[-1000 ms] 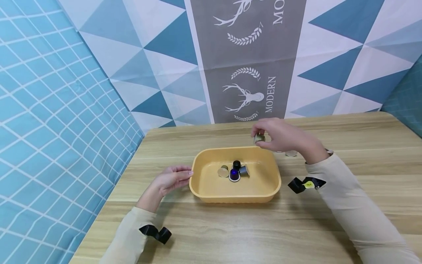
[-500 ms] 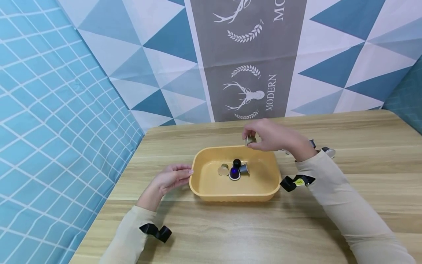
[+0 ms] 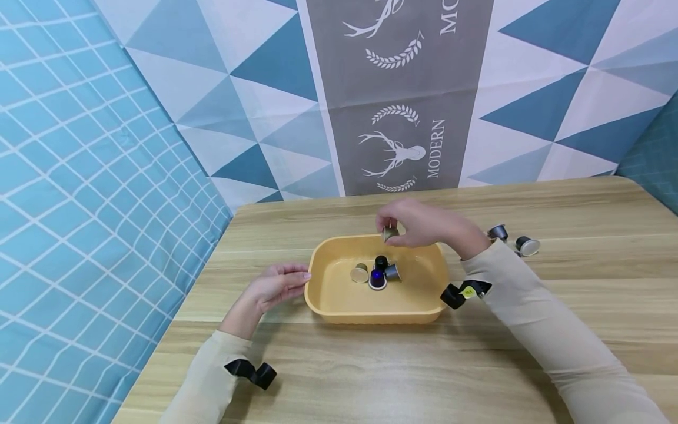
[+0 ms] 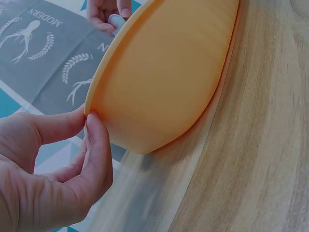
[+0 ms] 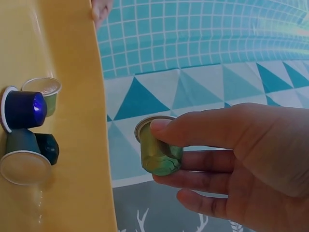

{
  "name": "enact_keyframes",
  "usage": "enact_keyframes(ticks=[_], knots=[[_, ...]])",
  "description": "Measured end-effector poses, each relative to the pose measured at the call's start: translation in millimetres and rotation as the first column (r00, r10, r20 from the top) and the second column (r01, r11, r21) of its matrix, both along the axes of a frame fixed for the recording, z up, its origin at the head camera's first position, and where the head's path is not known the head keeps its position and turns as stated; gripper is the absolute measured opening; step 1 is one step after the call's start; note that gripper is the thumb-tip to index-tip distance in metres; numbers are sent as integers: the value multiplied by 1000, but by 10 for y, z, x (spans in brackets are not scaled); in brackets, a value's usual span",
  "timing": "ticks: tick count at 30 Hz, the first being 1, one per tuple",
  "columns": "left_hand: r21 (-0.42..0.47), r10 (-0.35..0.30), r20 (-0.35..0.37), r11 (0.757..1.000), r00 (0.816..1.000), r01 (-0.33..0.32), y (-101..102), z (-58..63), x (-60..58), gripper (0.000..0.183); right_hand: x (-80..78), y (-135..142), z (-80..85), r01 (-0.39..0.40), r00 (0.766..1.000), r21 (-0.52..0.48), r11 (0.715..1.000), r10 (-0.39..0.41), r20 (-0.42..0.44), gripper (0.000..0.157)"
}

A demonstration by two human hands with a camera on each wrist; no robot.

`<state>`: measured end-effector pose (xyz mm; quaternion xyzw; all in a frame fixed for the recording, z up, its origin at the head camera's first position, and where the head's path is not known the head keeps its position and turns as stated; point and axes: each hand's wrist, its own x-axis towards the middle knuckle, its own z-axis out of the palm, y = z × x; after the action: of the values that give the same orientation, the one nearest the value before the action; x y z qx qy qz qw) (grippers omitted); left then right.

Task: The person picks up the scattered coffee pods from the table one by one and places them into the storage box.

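Note:
My right hand (image 3: 424, 222) pinches a green coffee capsule (image 5: 157, 150) between thumb and fingers, over the far rim of a yellow plastic basin (image 3: 339, 303). In the right wrist view the capsule's rim is at the thumb tip. My left hand (image 3: 272, 288) grips the basin's left rim, thumb on one side and fingers on the other, clearest in the left wrist view. Inside the basin lie a blue capsule (image 3: 376, 278), a black capsule (image 3: 381, 262), a grey capsule (image 3: 392, 272) and, a little to the left, an olive capsule (image 3: 359, 274).
More coffee capsules lie on the wooden table (image 3: 344, 371) beyond my right forearm: a grey one (image 3: 498, 232) and a dark one with a pale lid (image 3: 527, 245). Another is partly hidden by the sleeve. Patterned cloth (image 3: 392, 100) hangs behind the table, blue grid cloth (image 3: 95, 176) to the left.
My right hand has moved left and slightly nearer with the green coffee capsule, uncovering capsules on the table at right. My left hand and the basin have stayed in place.

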<state>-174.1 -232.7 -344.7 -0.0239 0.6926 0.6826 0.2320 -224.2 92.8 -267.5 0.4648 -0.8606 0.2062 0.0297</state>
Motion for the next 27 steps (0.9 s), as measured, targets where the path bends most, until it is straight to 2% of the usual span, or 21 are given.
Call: enact_keyframes(ticks=[17, 27], knots=[[-18, -12, -15, 1000, 1000, 12, 3, -4, 4, 24, -46, -235, -63, -131, 989, 57, 990, 127, 72, 15], [-30, -14, -20, 999, 1000, 13, -6, -20, 6, 26, -126, -361, -144, -167, 976, 84, 982, 153, 156, 15]])
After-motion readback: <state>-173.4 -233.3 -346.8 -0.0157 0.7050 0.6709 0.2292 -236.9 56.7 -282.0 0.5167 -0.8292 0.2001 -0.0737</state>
